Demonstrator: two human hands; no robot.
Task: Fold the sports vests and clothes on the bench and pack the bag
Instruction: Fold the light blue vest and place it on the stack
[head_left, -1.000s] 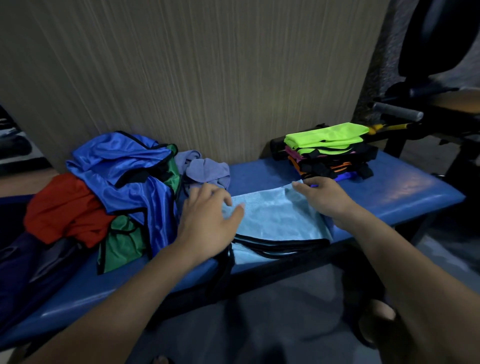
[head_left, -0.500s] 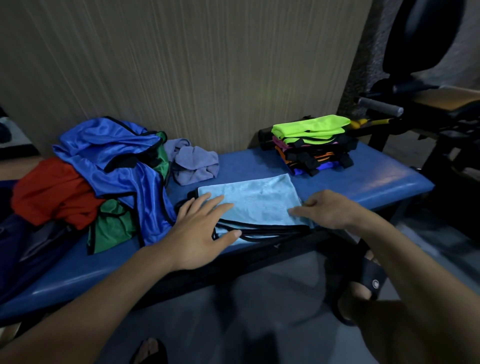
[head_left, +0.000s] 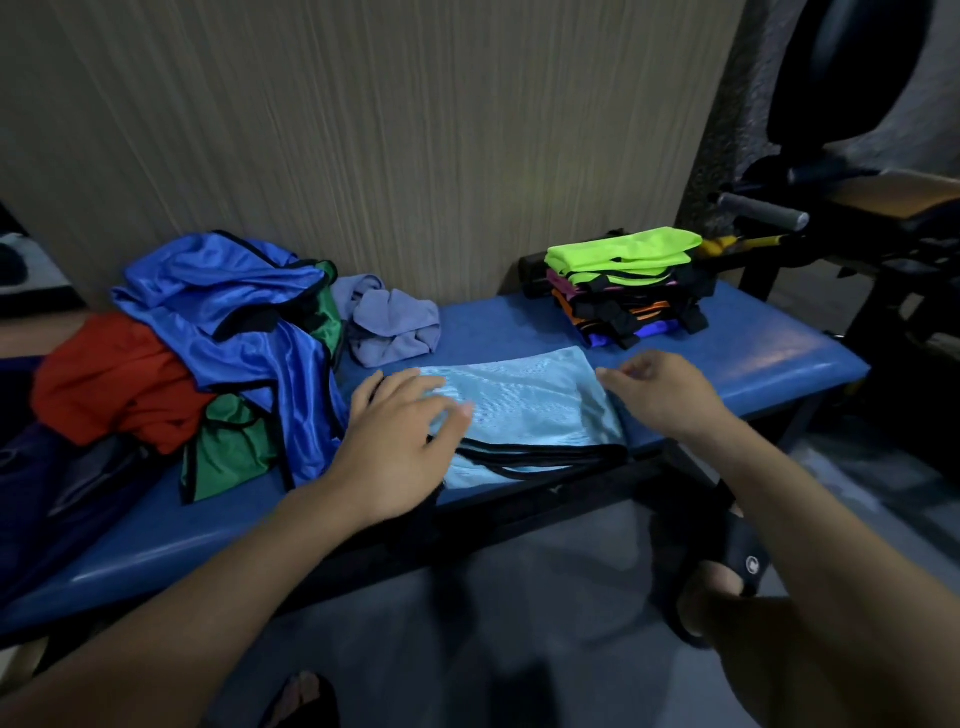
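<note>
Blue padding covers the table (head_left: 769, 364), which carries everything. On its left lies the unfolded heap (head_left: 208, 353) of blue, red and green clothes, probably waiting for their turn; at the far right stands the folded stack (head_left: 623, 286), lime vest on top. Between them lies the light blue vest (head_left: 524, 410), half folded. The left hand (head_left: 400, 441) presses it flat with straight fingers, to keep the fold. The right hand (head_left: 660, 395) hovers at its right edge, fingers relaxed, gripping nothing. No bag can be clearly seen.
</note>
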